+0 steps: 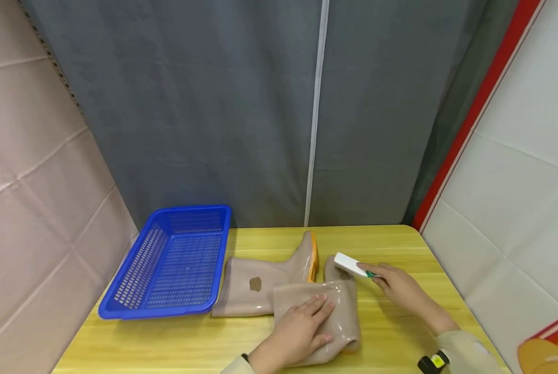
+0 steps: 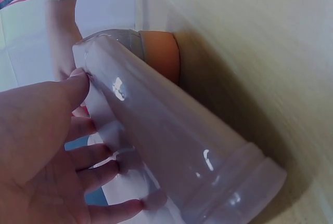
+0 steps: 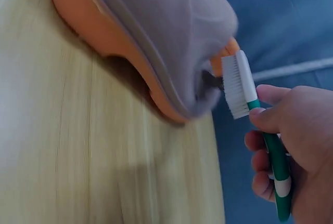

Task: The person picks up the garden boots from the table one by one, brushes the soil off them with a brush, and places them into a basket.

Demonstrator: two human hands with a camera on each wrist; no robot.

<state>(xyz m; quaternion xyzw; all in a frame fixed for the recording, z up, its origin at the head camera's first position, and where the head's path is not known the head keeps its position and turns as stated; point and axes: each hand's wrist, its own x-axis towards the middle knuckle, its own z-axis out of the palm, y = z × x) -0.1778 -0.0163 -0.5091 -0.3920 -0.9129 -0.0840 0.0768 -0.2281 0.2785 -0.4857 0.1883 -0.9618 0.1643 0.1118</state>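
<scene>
A taupe rubber boot [image 1: 346,311] with an orange sole lies on the table, its shaft toward me. My left hand [image 1: 302,330] presses on that shaft with fingers extended; the left wrist view shows the fingertips against the glossy boot [image 2: 156,115]. My right hand [image 1: 402,288] grips a white-headed brush [image 1: 349,264] by its green handle. In the right wrist view, the bristles [image 3: 234,89] meet a dark brown patch [image 3: 210,80] near the boot's toe. The matching boot [image 1: 241,267] lies on its side to the left, with a brown spot [image 1: 255,283] on its shaft.
A blue perforated plastic basket [image 1: 167,313] stands at the table's left, beside the second boot. A grey curtain [image 1: 213,104] hangs behind the wooden table [image 1: 391,332], and pale panels [image 1: 517,182] close in both sides. A dark wrist device [image 1: 433,362] sits at my right sleeve.
</scene>
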